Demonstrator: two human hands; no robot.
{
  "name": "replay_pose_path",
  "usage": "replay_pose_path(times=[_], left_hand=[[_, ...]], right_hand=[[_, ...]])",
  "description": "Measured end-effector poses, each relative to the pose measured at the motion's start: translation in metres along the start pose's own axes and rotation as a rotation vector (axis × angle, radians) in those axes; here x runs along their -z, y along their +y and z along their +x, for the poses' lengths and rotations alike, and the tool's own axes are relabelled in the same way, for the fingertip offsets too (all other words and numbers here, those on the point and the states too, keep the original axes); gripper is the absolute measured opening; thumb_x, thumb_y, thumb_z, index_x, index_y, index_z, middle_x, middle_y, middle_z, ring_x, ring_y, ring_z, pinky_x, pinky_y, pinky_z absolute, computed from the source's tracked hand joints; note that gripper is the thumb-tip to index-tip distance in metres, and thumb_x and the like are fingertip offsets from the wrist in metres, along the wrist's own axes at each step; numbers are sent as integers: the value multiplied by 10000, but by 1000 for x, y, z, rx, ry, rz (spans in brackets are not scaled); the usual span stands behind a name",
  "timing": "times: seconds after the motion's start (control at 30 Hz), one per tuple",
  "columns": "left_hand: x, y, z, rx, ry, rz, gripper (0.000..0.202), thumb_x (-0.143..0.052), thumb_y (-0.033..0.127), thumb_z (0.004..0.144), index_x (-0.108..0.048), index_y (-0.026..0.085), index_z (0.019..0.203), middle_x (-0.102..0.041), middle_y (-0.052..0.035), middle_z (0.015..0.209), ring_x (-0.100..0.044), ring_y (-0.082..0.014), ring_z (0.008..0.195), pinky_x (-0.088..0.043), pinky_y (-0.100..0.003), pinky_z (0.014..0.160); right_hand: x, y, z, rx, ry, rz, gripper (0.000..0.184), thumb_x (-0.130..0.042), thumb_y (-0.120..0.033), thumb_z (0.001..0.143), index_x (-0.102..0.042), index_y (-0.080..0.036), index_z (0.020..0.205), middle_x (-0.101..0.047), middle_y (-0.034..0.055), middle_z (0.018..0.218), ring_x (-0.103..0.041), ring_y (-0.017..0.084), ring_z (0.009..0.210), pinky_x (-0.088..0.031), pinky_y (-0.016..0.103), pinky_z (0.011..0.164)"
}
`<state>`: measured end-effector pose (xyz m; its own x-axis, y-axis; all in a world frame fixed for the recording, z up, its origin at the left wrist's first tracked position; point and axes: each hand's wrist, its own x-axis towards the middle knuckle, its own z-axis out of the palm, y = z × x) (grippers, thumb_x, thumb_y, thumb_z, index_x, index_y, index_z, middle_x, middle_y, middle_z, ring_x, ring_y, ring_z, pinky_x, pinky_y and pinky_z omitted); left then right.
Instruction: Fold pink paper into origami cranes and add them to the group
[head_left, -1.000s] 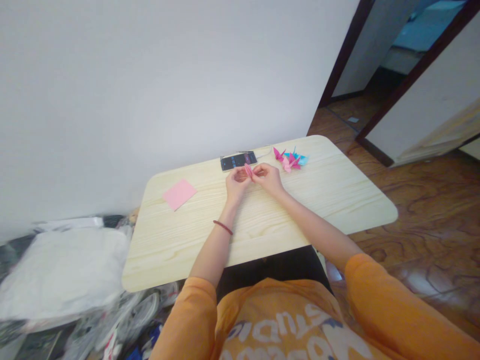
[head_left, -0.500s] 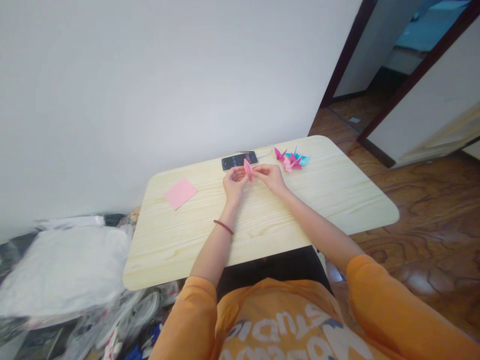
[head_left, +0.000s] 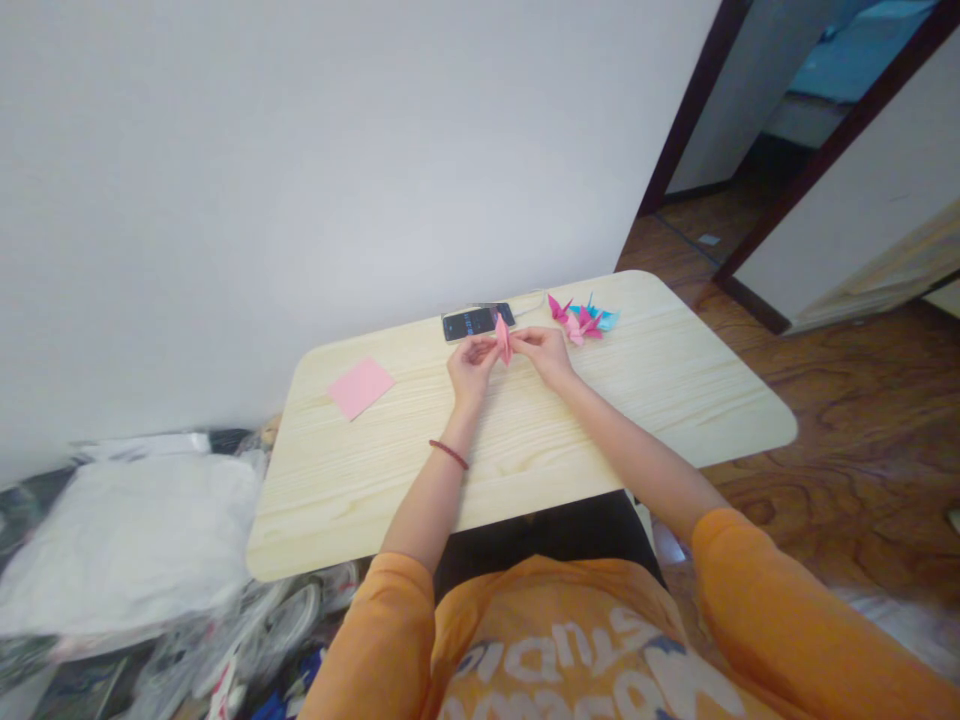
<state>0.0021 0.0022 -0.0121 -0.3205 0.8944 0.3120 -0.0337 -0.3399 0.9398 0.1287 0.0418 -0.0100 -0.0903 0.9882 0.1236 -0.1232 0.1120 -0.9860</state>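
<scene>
Between my two hands is a pink origami piece (head_left: 503,340), folded narrow and held upright just above the table. My left hand (head_left: 472,362) pinches it from the left, fingers curled. From the right, my right hand (head_left: 546,353) grips its other side between thumb and fingertips. The fingertips partly cover the paper, so its exact folds are hard to make out. Directly behind my hands a phone (head_left: 469,322) with a lit timer-like display lies on the table.
A pale wooden table (head_left: 405,470) stands against a white wall. Flat pink paper (head_left: 361,387) lies at its left. Several folded paper cranes (head_left: 581,322), pink and blue, cluster at the back right. A white cable (head_left: 534,303) runs behind the phone. Bagged items (head_left: 135,540) fill the floor at left.
The pink origami piece has shifted slightly to the right and turned a little in my fingers. Both hands keep their pinch on it.
</scene>
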Motion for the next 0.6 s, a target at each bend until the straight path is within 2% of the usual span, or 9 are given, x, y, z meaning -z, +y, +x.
replay_pose_path(times=[0.1,0.27,0.6], left_hand=[[0,-2,1,8,-7,-13,208,-791,286,631,-679,162,755,-715,-48,793,-673,-162,744,-542,-333,789],[1,-6,2,1,-11,7,170,-789,272,623,-708,165,728,-723,-47,760,-670,-162,709,-548,-329,758],[0,-4,2,34,44,-1,208,-812,287,591,-685,165,702,-718,-41,733,-672,-157,687,-557,-318,730]], right_hand=[[0,-1,0,-9,11,21,222,-770,-374,559,-672,-181,612,-704,36,678,-660,186,689,-538,342,738],[0,-4,-2,34,-9,-4,196,-765,-340,564,-658,-183,611,-699,34,678,-659,190,685,-533,343,736],[-1,-12,-5,9,-89,18,268,-771,-432,561,-670,-184,583,-705,31,680,-652,177,688,-539,335,748]])
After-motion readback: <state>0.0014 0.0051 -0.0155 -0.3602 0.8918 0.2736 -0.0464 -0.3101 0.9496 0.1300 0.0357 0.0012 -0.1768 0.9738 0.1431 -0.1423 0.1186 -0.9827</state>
